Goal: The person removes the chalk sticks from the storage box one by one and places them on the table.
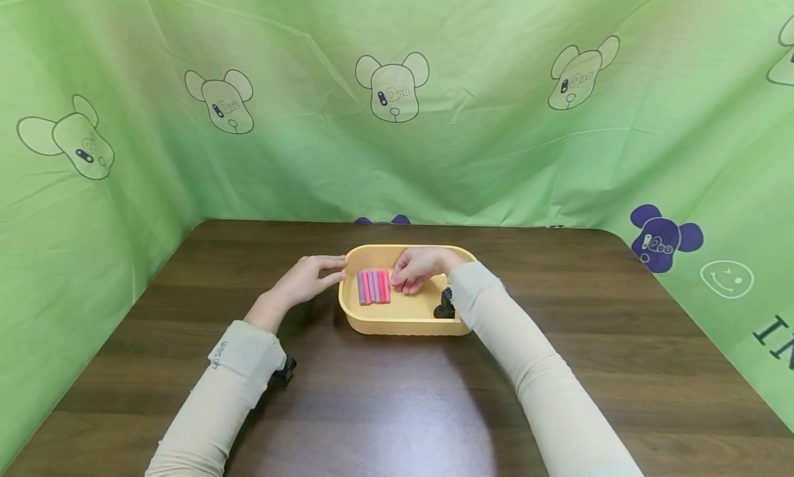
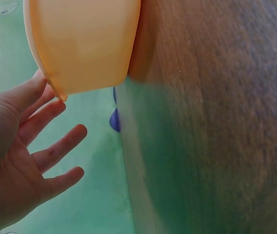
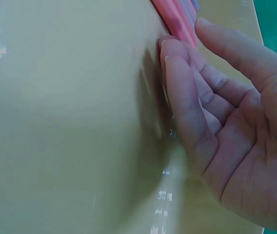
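Observation:
A yellow oval tub [image 1: 409,327] stands on the table. In its left half several pink and purple sticks [image 1: 373,287], like modelling-clay sticks, lie side by side in a row. My left hand [image 1: 308,278] is at the tub's left end, its thumb and a finger touching the rim [image 2: 58,92] while the other fingers spread apart. Inside the tub, my right hand [image 1: 420,267] is just right of the row. The right wrist view has its bent fingers [image 3: 182,92] by the end of a pink stick [image 3: 175,19], the thumb held apart from them; contact is unclear.
The brown wooden table [image 1: 384,394] reaches back to a green printed curtain [image 1: 397,167]. A black wrist camera [image 1: 445,305] on the right arm overlaps the tub's right part, and another black camera [image 1: 284,369] hangs beneath the left cuff.

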{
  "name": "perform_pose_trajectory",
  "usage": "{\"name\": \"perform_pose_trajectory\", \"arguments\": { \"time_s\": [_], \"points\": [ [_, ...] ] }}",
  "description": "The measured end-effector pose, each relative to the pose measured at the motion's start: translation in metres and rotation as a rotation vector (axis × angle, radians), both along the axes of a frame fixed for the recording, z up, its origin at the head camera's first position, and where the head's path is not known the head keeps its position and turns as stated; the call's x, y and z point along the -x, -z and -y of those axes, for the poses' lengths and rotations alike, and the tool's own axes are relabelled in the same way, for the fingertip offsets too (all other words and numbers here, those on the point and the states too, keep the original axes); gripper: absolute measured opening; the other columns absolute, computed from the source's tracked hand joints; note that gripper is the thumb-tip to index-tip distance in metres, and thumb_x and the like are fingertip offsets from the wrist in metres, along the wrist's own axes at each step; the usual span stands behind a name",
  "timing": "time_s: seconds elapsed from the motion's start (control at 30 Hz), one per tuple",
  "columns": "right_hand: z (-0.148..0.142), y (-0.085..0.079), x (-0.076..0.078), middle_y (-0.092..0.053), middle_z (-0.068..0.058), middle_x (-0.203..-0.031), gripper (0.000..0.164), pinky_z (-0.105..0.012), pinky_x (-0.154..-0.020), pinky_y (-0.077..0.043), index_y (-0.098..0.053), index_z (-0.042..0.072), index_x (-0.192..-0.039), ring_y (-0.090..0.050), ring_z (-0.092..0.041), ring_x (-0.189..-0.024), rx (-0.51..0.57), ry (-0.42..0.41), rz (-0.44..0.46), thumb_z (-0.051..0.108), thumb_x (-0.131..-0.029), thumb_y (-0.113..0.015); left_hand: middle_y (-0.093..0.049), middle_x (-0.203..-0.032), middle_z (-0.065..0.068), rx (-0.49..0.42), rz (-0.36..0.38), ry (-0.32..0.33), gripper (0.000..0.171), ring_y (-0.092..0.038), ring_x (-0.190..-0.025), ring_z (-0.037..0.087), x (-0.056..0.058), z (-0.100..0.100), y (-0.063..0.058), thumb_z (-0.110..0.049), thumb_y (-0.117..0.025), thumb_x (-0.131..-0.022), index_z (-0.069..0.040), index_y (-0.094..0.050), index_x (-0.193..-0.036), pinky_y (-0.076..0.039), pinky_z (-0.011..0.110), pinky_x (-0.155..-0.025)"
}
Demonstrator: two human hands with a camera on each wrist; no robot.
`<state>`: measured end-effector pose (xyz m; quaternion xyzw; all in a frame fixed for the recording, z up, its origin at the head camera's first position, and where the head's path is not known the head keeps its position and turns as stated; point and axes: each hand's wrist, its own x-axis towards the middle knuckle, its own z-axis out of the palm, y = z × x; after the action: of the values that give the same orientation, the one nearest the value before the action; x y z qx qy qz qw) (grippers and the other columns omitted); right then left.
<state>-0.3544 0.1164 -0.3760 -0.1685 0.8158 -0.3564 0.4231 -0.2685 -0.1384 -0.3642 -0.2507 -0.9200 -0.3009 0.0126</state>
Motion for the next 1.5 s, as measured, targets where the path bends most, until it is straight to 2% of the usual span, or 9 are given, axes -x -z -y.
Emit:
{"name": "perform_pose_trajectory", "arguments": {
  "time_s": [0.2, 0.37, 1.13, 1.37, 1.5],
  "points": [
    [0.005, -0.002, -0.004, -0.063, 0.002, -0.064, 0.017, -0.014, -0.054, -0.052, -0.061, 0.008, -0.075, -0.057, -0.003, -0.053, -0.023, 0.011, -0.007, 0.014, -0.091, -0.059, -0.057, -0.13, 0.016, 0.001, -0.002, -0.001, 0.039, -0.05, -0.126, 0.032, -0.003, -0.001, -0.002, -0.019, -0.061, -0.09, 0.0, -0.059, -0.124, -0.038, 0.045, -0.108],
    [0.009, -0.003, -0.006, -0.062, 0.001, -0.061, 0.021, -0.015, -0.052, -0.052, -0.059, 0.008, -0.071, -0.057, -0.004, -0.05, -0.041, 0.038, -0.006, 0.016, -0.09, -0.06, -0.056, -0.131, 0.015, 0.004, 0.014, -0.004, 0.039, -0.049, -0.127, 0.031, -0.003, -0.001, -0.002, -0.019, -0.061, -0.091, -0.001, -0.058, -0.126, -0.038, 0.045, -0.108],
    [0.017, -0.005, -0.012, -0.06, 0.001, -0.056, 0.026, -0.015, -0.048, -0.05, -0.057, 0.008, -0.067, -0.056, -0.005, -0.046, -0.109, 0.1, -0.056, 0.02, -0.09, -0.063, -0.056, -0.132, 0.015, 0.0, 0.025, -0.006, 0.04, -0.05, -0.127, 0.03, -0.003, -0.002, -0.002, -0.02, -0.061, -0.091, -0.001, -0.057, -0.126, -0.039, 0.044, -0.108],
    [0.018, -0.004, -0.009, -0.061, 0.0, -0.057, 0.024, -0.016, -0.05, -0.052, -0.057, 0.007, -0.068, -0.057, -0.005, -0.048, -0.103, 0.106, -0.046, 0.018, -0.089, -0.063, -0.058, -0.129, 0.017, 0.005, -0.015, 0.006, 0.038, -0.051, -0.125, 0.032, -0.004, -0.002, -0.003, -0.017, -0.061, -0.09, 0.001, -0.059, -0.124, -0.039, 0.045, -0.107],
    [0.018, -0.004, -0.009, -0.061, 0.0, -0.059, 0.021, -0.016, -0.051, -0.052, -0.057, 0.007, -0.071, -0.057, -0.005, -0.049, -0.098, 0.101, -0.04, 0.015, -0.089, -0.062, -0.058, -0.129, 0.017, -0.002, -0.012, 0.004, 0.038, -0.052, -0.124, 0.032, -0.004, -0.002, -0.003, -0.017, -0.061, -0.09, 0.001, -0.06, -0.123, -0.039, 0.045, -0.107]
  ]
}}
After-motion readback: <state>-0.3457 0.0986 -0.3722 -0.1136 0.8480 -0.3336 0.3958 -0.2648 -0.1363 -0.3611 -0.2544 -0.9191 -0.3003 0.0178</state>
